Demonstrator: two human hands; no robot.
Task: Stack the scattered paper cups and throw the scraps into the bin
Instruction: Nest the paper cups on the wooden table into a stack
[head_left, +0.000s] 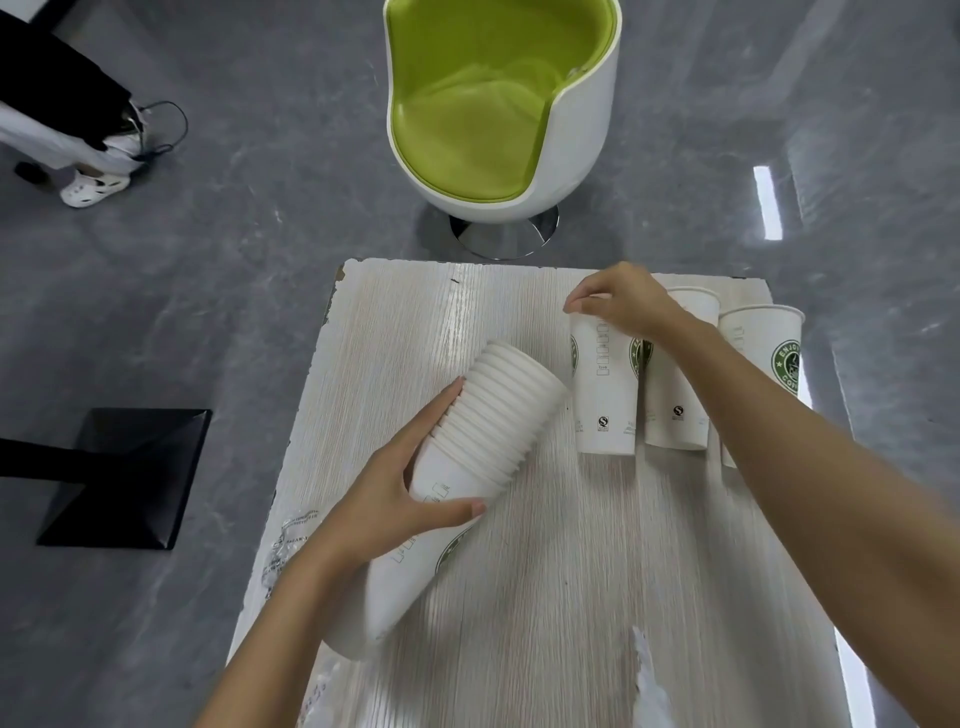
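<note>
Edges: I see bare counter (545, 597) across the middle, running toward the near edge.
Left hand: my left hand (384, 499) wraps the stack of cups (493, 415), which is tilted over the left half with its rims facing the far edge.
Right hand: my right hand (618, 301) pinches the rim of an upright cup (605, 400) near the far right corner.
Others: two more cups (763, 338) stand just beside it, along the right edge.
Scraps: a plastic scrap (285, 540) lies at the left edge, and a white scrap (649, 680) at the near edge.
Around: a chair (493, 104) stands beyond the far edge, and a black base (130, 478) is on the floor to the left.
</note>
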